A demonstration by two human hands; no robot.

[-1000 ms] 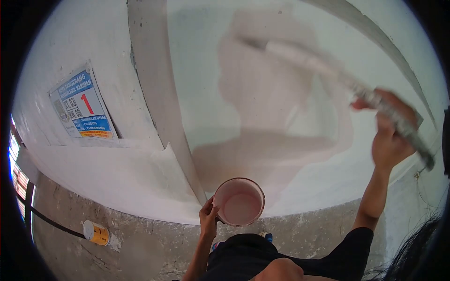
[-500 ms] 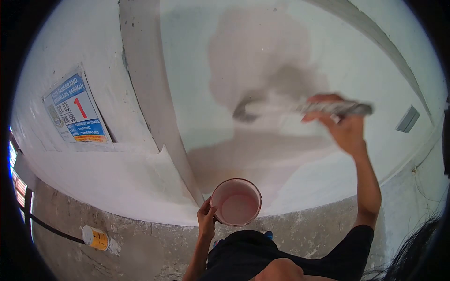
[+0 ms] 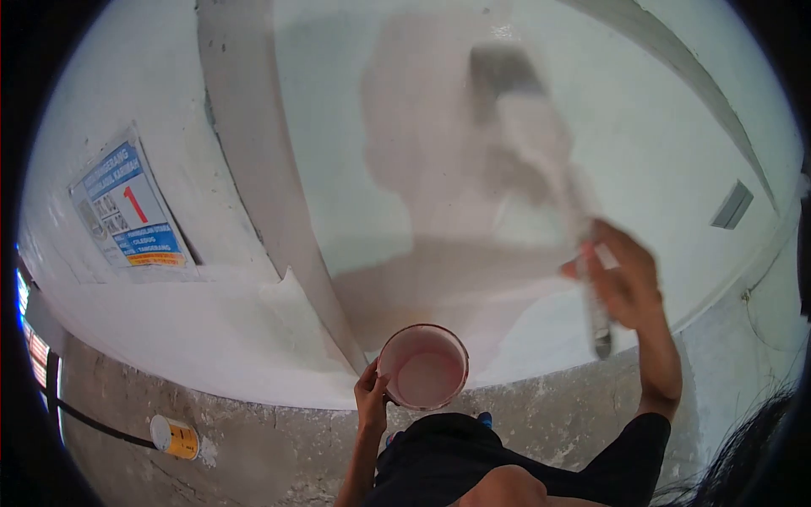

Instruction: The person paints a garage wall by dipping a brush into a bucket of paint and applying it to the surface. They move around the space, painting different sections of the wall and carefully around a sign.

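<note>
My left hand [image 3: 372,393] grips the rim of a round bucket [image 3: 422,404] at its left side; a pinkish-white liquid shows at the bottom. My right hand [image 3: 623,275] is closed round the handle of a large paintbrush [image 3: 541,135], blurred by motion. The brush points up and to the left, its dark bristles at or close to the upper part of the pale wall [image 3: 334,194]. Whether the bristles touch the wall cannot be made out. Shadows of my head and arm fall on the wall.
A blue and white sign [image 3: 135,207] with a red 1 hangs on the wall at left. A wall switch plate [image 3: 732,205] is at right. On the concrete floor [image 3: 279,439] lies a yellow and white can [image 3: 175,438] by a dark hose [image 3: 101,422].
The brush has swung from pointing left to pointing up and left, its bristles now higher on the wall. My right hand has turned and lowered. The bucket stays nearly in place.
</note>
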